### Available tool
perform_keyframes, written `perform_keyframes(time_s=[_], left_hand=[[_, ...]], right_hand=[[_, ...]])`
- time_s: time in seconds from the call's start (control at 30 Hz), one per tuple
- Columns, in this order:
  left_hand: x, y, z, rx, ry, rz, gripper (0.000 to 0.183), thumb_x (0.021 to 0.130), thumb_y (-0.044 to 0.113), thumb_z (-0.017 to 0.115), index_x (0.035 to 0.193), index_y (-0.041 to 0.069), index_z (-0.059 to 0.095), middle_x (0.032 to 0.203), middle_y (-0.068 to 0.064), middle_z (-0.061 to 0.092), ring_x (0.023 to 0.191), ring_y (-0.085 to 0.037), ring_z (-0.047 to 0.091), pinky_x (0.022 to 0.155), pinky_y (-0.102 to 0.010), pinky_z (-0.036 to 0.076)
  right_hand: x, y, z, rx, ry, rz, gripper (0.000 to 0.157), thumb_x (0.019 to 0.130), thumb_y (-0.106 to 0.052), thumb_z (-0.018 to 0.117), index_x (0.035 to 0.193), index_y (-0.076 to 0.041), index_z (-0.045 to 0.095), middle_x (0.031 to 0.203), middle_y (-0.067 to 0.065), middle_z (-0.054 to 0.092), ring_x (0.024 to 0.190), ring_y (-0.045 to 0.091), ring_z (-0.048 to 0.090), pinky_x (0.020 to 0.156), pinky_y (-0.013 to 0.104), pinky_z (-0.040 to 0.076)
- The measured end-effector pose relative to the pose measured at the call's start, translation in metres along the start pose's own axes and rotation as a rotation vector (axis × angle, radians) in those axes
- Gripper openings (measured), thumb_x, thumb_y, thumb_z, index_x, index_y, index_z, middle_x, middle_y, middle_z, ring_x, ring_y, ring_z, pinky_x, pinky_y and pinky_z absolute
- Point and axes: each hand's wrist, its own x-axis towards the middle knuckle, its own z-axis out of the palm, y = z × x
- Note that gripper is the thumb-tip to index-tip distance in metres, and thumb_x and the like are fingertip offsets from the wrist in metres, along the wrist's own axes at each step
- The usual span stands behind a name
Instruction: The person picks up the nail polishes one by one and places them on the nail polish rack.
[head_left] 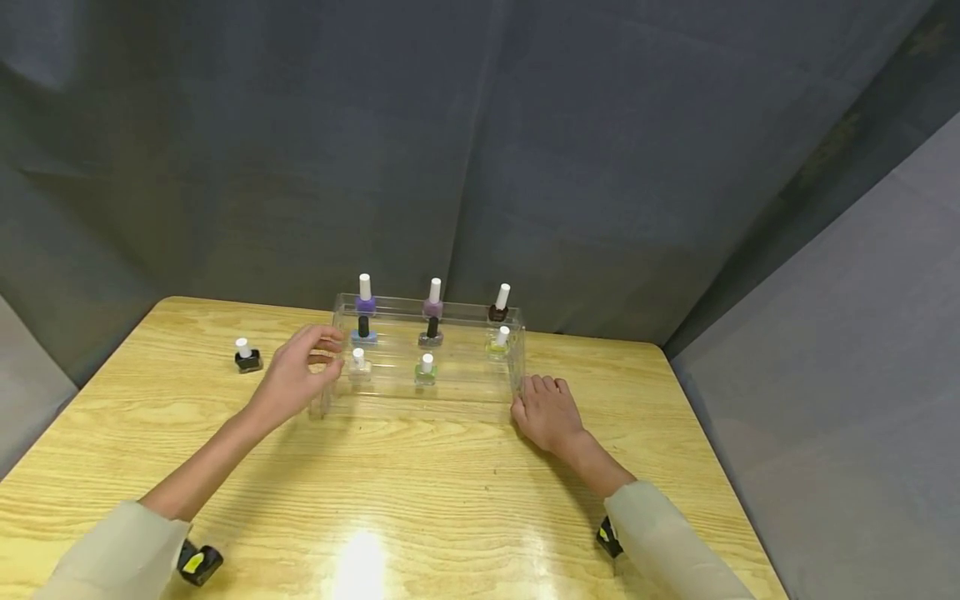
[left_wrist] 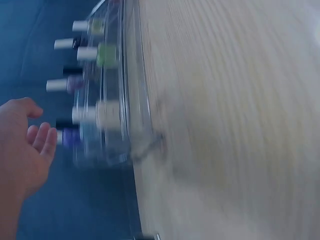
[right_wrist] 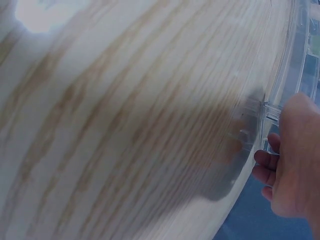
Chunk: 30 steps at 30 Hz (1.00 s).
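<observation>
A clear acrylic tiered rack (head_left: 465, 408) stands on the table, holding several nail polish bottles in rows. Among them are a green bottle (head_left: 425, 375) and a pale one (head_left: 360, 370) in front, and a purple one (head_left: 365, 303) at the back. My left hand (head_left: 296, 373) is beside the rack's left end, fingers bent and nothing between them. In the left wrist view, that hand (left_wrist: 25, 145) appears apart from the bottles. At the rack's lower right corner, my right hand (head_left: 551, 412) grips the end, its fingers (right_wrist: 266, 167) curled beside the clear plastic.
A dark nail polish bottle with a white cap (head_left: 247, 358) stands alone left of the rack. Grey cloth (head_left: 450, 150) hangs behind the wooden table (head_left: 435, 483). Black devices with yellow marks (head_left: 199, 564) show near both sleeves.
</observation>
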Motion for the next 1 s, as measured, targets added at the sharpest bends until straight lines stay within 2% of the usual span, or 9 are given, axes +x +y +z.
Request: perform_keyframes(time_s=[0.1, 0.2, 0.33, 0.43, 0.53, 0.63, 0.73, 0.83, 1.0], left_hand=[[-0.014, -0.011, -0.023, 0.026, 0.082, -0.024, 0.037, 0.090, -0.007, 0.066, 0.124, -0.007, 0.053, 0.120, -0.021, 0.053, 0.105, -0.037, 0.059, 0.084, -0.015, 0.048], [-0.026, -0.024, -0.044, 0.049, 0.143, -0.103, 0.040, 0.094, 0.000, 0.065, 0.130, -0.007, 0.048, 0.126, -0.023, 0.049, 0.111, -0.041, 0.055, 0.086, -0.008, 0.043], [-0.037, -0.042, -0.064, 0.065, 0.187, -0.250, 0.049, 0.097, 0.008, 0.063, 0.137, -0.007, 0.041, 0.134, -0.026, 0.045, 0.120, -0.045, 0.049, 0.088, -0.011, 0.044], [-0.040, -0.056, -0.073, 0.075, 0.203, -0.316, 0.054, 0.097, 0.009, 0.063, 0.140, -0.008, 0.037, 0.135, -0.029, 0.045, 0.122, -0.048, 0.048, 0.091, -0.016, 0.047], [-0.040, -0.066, -0.079, 0.086, 0.194, -0.357, 0.056, 0.097, 0.009, 0.062, 0.142, -0.008, 0.034, 0.137, -0.030, 0.044, 0.123, -0.048, 0.047, 0.090, -0.018, 0.047], [-0.038, -0.074, -0.080, 0.076, 0.174, -0.409, 0.059, 0.097, 0.011, 0.063, 0.144, -0.008, 0.032, 0.138, -0.032, 0.042, 0.124, -0.050, 0.046, 0.086, -0.025, 0.049], [-0.036, -0.080, -0.078, 0.060, 0.152, -0.461, 0.061, 0.097, 0.012, 0.063, 0.145, -0.007, 0.030, 0.139, -0.034, 0.040, 0.125, -0.052, 0.044, 0.088, -0.042, 0.049], [-0.034, -0.086, -0.076, 0.043, 0.132, -0.496, 0.062, 0.097, 0.011, 0.063, 0.145, -0.008, 0.029, 0.140, -0.037, 0.038, 0.126, -0.055, 0.042, 0.093, -0.057, 0.044], [-0.030, -0.092, -0.075, 0.036, 0.106, -0.541, 0.064, 0.097, 0.010, 0.063, 0.146, -0.009, 0.027, 0.142, -0.038, 0.035, 0.127, -0.054, 0.040, 0.095, -0.058, 0.042]], right_hand=[[0.000, 0.001, -0.001, -0.006, -0.005, -0.002, 0.028, 0.105, -0.029, 0.037, 0.085, -0.010, 0.041, 0.084, 0.007, 0.044, 0.086, 0.031, 0.048, 0.089, 0.051, 0.035], [0.000, 0.001, -0.001, -0.015, -0.027, 0.007, 0.028, 0.105, -0.030, 0.036, 0.087, -0.010, 0.042, 0.086, 0.007, 0.045, 0.088, 0.031, 0.048, 0.090, 0.051, 0.035], [0.000, 0.000, -0.003, -0.022, -0.045, 0.018, 0.028, 0.105, -0.030, 0.035, 0.089, -0.009, 0.043, 0.088, 0.007, 0.046, 0.091, 0.031, 0.048, 0.091, 0.050, 0.034], [0.000, 0.000, -0.003, -0.022, -0.028, 0.007, 0.028, 0.105, -0.030, 0.035, 0.088, -0.009, 0.042, 0.086, 0.007, 0.045, 0.089, 0.031, 0.048, 0.090, 0.051, 0.035], [0.000, 0.000, -0.002, -0.011, -0.004, -0.004, 0.028, 0.104, -0.030, 0.036, 0.086, -0.009, 0.041, 0.084, 0.007, 0.044, 0.086, 0.031, 0.048, 0.088, 0.051, 0.035], [-0.001, -0.001, -0.001, 0.001, -0.005, 0.000, 0.027, 0.104, -0.029, 0.036, 0.086, -0.009, 0.041, 0.084, 0.007, 0.044, 0.086, 0.031, 0.048, 0.089, 0.052, 0.035], [0.000, -0.001, -0.001, 0.000, -0.014, 0.008, 0.027, 0.104, -0.029, 0.036, 0.087, -0.009, 0.042, 0.085, 0.007, 0.045, 0.087, 0.032, 0.048, 0.090, 0.052, 0.035], [0.000, 0.000, 0.000, -0.008, -0.021, 0.010, 0.027, 0.105, -0.029, 0.036, 0.087, -0.009, 0.042, 0.085, 0.007, 0.045, 0.087, 0.031, 0.048, 0.090, 0.051, 0.035], [0.000, -0.001, -0.003, -0.013, -0.031, 0.009, 0.028, 0.105, -0.030, 0.037, 0.086, -0.010, 0.042, 0.083, 0.005, 0.043, 0.085, 0.029, 0.046, 0.090, 0.049, 0.035]])
